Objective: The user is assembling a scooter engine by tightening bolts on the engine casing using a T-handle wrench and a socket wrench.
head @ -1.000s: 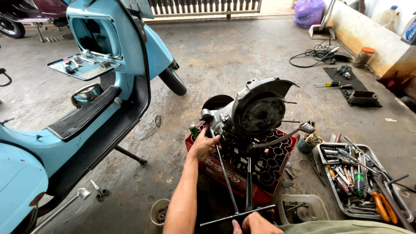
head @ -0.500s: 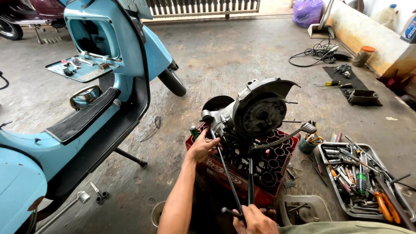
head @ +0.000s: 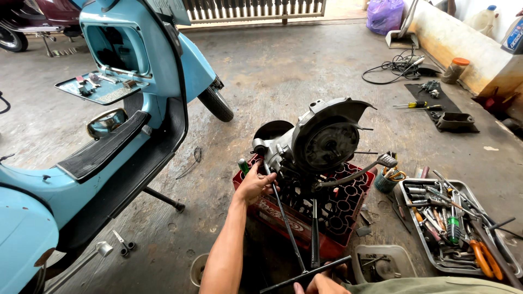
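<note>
Here, a cast-metal scooter engine [head: 318, 144], grey and greasy with a rounded fan housing and a dark round flywheel face, sits on top of a red plastic crate [head: 327, 209] whose honeycomb of bottle cells shows beneath it. The left hand [head: 255, 184] is curled against the engine's near-left corner, at about 9 o'clock from the casing, fingers pressed to the metal and to the top of a long, thin steel T-handle wrench [head: 289, 228]. That shaft slants down toward 6 o'clock to its crossbar, where the right hand [head: 321, 284] sits at the bottom edge of the view, closed around the bar, though most of it is cut off. A bent kick-start lever [head: 357, 173] with a ribbed pedal juts out at 3 o'clock from the engine. Further toward 4 o'clock lies a dull metal tray [head: 411, 239] crowded with spanners, screwdrivers and orange-handled pliers, and a shallow grey plastic tub [head: 406, 256] lies just beside the crate. At 9 to 10 o'clock a glossy pale-blue scooter [head: 141, 81] stands with a ribbed black rubber floor mat and an open glovebox flap holding small parts. Small scissors [head: 122, 242] lie on the stained, rough concrete floor [head: 294, 60] under it. A black cable [head: 392, 68] coils at 1 o'clock, well apart.
</note>
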